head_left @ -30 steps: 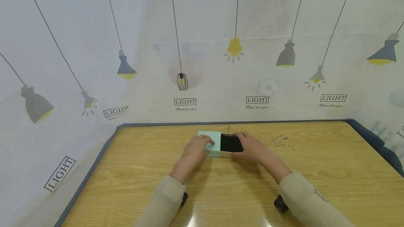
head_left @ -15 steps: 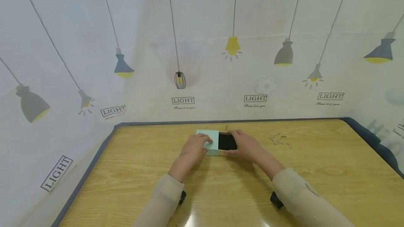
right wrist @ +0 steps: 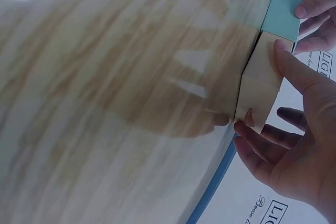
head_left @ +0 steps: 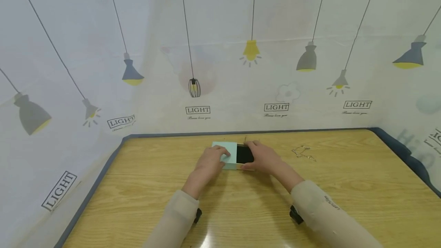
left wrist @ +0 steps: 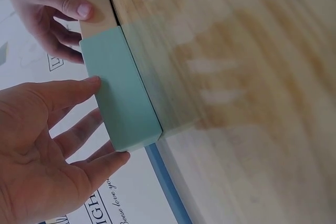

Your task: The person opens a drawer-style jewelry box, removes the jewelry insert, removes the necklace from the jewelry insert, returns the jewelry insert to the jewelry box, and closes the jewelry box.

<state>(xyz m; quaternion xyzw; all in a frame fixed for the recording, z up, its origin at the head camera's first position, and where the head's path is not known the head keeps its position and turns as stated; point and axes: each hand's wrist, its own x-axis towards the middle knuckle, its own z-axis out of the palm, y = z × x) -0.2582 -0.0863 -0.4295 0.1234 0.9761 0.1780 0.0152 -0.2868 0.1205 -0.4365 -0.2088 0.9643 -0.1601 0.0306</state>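
Note:
A mint-green box sleeve (head_left: 231, 147) lies on the table near its far edge. My left hand (head_left: 208, 162) holds the sleeve from the left, fingers across its top and thumb at the near side. Out of the sleeve's right end sticks a beige drawer tray (right wrist: 260, 77) with a black lining (head_left: 243, 154). My right hand (head_left: 264, 157) grips the tray's right end, thumb on the near wall and other fingers round the end and far side. In the left wrist view the sleeve and the tray's beige wall (left wrist: 100, 3) line up. The sleeve hides the tray's left part.
A thin silvery chain (head_left: 302, 151) lies loose on the wood-grain table (head_left: 237, 209), right of the box. Behind the table hangs a pale cloth (head_left: 234, 121) printed with lamps. Blue edging (head_left: 162, 135) runs along the table's border.
My right hand has moved left with the tray, which has slid farther into the sleeve, so less black lining shows. The left hand stays on the sleeve; the head view has shifted slightly.

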